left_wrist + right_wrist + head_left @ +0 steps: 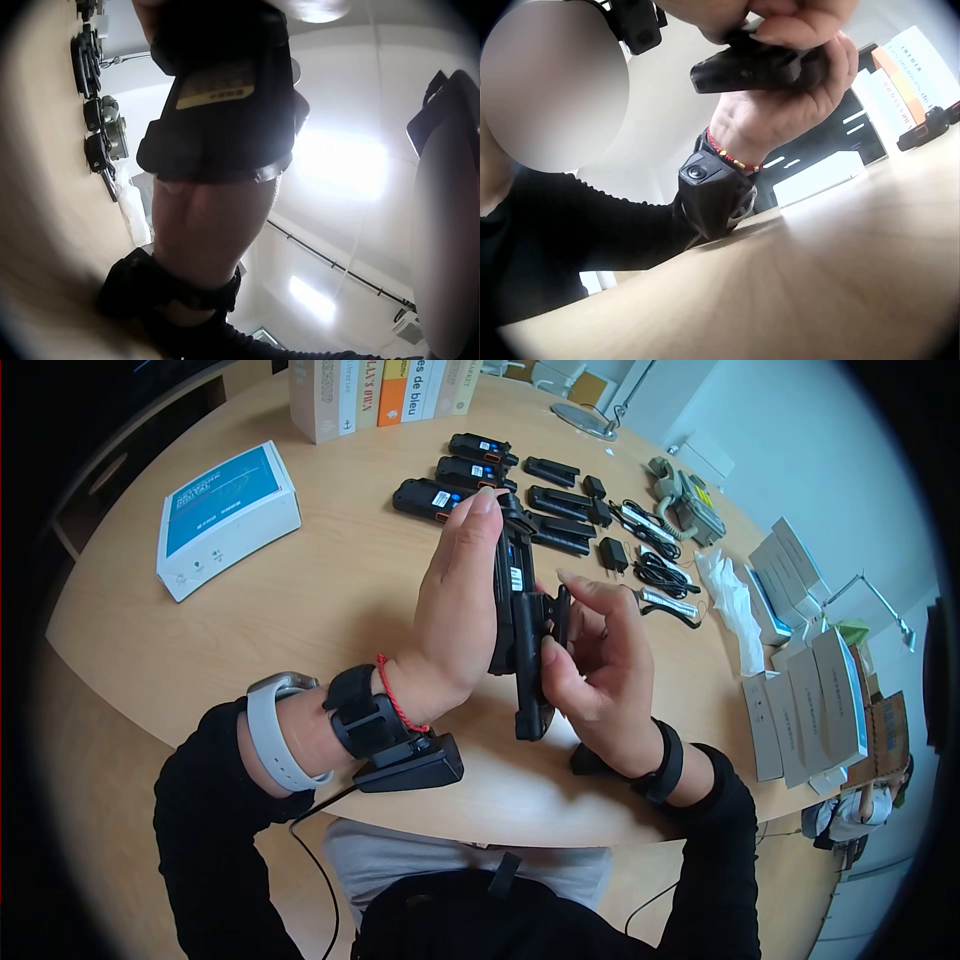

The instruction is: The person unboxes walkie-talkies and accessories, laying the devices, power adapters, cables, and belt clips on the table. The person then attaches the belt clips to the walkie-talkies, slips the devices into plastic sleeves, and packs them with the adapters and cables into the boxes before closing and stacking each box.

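Observation:
Above the table, the left hand [458, 595] holds a black handheld device [513, 575] with a small white label, its palm along the device's left side. The right hand [605, 670] pinches a black clip-like part [558, 615] at the device's right side, thumb below and index finger above. In the left wrist view the dark device [225, 112] shows a yellow-edged label, with the right forearm behind it. In the right wrist view, fingers of the right hand [802, 22] touch the black device [742, 69], which lies against the left palm [780, 116].
Three similar devices [470, 470] lie behind the hands, beside black holders [560, 503], chargers [613, 555] and coiled cables [662, 573]. A white-and-blue box [228, 518] sits at left, books [385, 395] stand at the back, and white boxes [805, 710] and a telephone [690, 505] are at right.

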`<state>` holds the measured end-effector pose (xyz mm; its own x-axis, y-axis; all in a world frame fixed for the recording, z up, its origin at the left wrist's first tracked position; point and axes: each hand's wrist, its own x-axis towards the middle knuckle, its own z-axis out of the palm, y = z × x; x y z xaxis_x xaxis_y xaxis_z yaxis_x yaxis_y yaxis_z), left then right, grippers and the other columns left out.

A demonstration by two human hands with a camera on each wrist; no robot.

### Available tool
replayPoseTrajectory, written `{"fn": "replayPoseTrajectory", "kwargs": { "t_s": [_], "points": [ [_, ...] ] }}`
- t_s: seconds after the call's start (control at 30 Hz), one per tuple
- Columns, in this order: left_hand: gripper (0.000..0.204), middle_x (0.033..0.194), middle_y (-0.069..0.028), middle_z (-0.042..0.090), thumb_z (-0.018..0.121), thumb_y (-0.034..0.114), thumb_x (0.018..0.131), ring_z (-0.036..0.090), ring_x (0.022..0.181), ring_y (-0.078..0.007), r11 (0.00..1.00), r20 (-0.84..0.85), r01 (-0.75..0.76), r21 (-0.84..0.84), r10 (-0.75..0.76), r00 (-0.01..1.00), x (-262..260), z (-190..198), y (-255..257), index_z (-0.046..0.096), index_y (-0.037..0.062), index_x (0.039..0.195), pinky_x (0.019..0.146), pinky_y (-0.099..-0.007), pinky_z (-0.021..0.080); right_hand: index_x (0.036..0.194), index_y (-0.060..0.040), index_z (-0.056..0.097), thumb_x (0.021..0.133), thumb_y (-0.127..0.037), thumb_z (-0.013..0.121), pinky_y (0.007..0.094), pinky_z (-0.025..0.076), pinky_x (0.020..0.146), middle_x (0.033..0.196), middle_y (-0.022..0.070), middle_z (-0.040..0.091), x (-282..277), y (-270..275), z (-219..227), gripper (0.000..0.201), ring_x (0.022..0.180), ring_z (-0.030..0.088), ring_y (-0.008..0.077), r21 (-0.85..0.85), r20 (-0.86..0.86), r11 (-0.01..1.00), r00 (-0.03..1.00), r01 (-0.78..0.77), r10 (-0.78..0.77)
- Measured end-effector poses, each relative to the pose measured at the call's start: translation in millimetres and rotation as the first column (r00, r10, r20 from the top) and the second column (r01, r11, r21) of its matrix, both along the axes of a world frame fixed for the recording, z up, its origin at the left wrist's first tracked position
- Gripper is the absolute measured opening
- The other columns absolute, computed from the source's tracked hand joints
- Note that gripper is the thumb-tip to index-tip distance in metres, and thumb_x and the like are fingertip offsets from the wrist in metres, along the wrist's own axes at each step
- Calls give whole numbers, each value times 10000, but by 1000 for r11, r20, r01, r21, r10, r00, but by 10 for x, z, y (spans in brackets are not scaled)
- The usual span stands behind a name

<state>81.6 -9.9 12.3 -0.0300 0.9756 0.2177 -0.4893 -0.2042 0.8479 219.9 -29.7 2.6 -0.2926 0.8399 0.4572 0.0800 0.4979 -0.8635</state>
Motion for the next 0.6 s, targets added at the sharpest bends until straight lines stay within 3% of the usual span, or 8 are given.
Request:
{"fn": "replayPoseTrajectory", "kwargs": {
  "t_s": [0.07,0.13,0.2,0.33,0.43,0.6],
  "points": [
    [514,846,-36,550,317,473,958,575,720,-101,996,2,-3,86,3,1000,9,43,-21,438,61,1240,647,-233,482,1199,5,474,760,-51,644,182,351,487,664,10,466,41,-6,-41,474,537,425,50,224,125,972,987,67,-97],
    [530,864,-53,543,302,473,960,576,737,-112,991,-24,-11,136,15,1000,10,85,-70,421,55,1262,670,-234,483,1196,9,497,729,-74,674,193,367,488,662,20,470,47,-73,-24,506,539,441,68,231,114,968,985,100,-129],
    [526,877,-64,538,290,463,964,570,760,-120,983,-3,74,168,-74,997,-15,130,-128,410,54,1273,692,-242,485,1201,18,491,719,-77,684,205,382,484,663,17,474,51,-86,-44,529,543,449,71,343,103,936,988,71,-113],
    [546,885,-74,536,275,482,961,576,739,-136,987,-40,20,162,-14,999,-3,106,-116,384,63,1294,669,-253,495,1198,32,482,695,-74,699,233,418,475,706,68,522,76,-88,-10,558,515,492,111,397,206,916,968,53,-145],
    [566,936,-103,515,262,500,955,599,758,-162,975,-94,37,218,-17,995,-40,56,-108,351,74,1317,683,-271,517,1193,32,471,686,-78,707,255,445,483,767,102,563,67,-75,-11,570,524,540,154,468,166,884,981,14,-103],
    [586,970,-128,493,253,513,950,614,786,-182,975,-94,72,211,-53,994,-40,89,-148,313,78,1338,700,-287,533,1188,29,457,689,-96,719,273,459,492,822,120,579,75,-156,61,578,540,566,185,446,239,895,966,-20,-97]
  ]
}}
